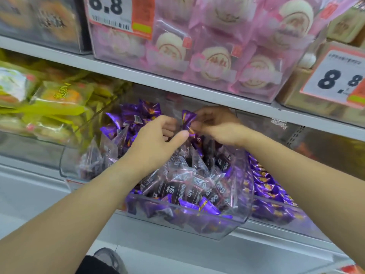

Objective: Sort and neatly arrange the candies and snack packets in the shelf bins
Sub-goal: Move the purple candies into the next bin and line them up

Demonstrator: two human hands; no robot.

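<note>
While a dark shoe [110, 260] is showing at the six o'clock edge of the view, two bare forearms are reaching up from seven and four o'clock toward the shelf. Nearest to the person, a clear plastic bin [197, 224] is sitting tilted on the lower shelf, its front wall filling with purple foil candies [207, 207]. Above those, clear packets with dark printed labels [177, 186] are lying heaped in the same bin. At three o'clock of it, a neighbouring bin is holding more purple candies [266, 192].

Farther in, the left hand [158, 139] is hovering over the heap with its fingers curled and its thumb reaching toward a single purple candy [188, 120]; whether the thumb is actually touching it is hard to tell. The right hand [217, 125], just at three o'clock of the left, is pinching that candy between thumb and fingertips, holding it above the bin's back half. More purple candies are piling at the rear, at eleven o'clock of the hands.

At nine o'clock, yellow-green packets [59, 107] are filling another bin. Farthest, at twelve o'clock on the upper shelf, pink-wrapped round cakes [217, 62] are stacking behind a price tag [110, 12] reading 8.8.
</note>
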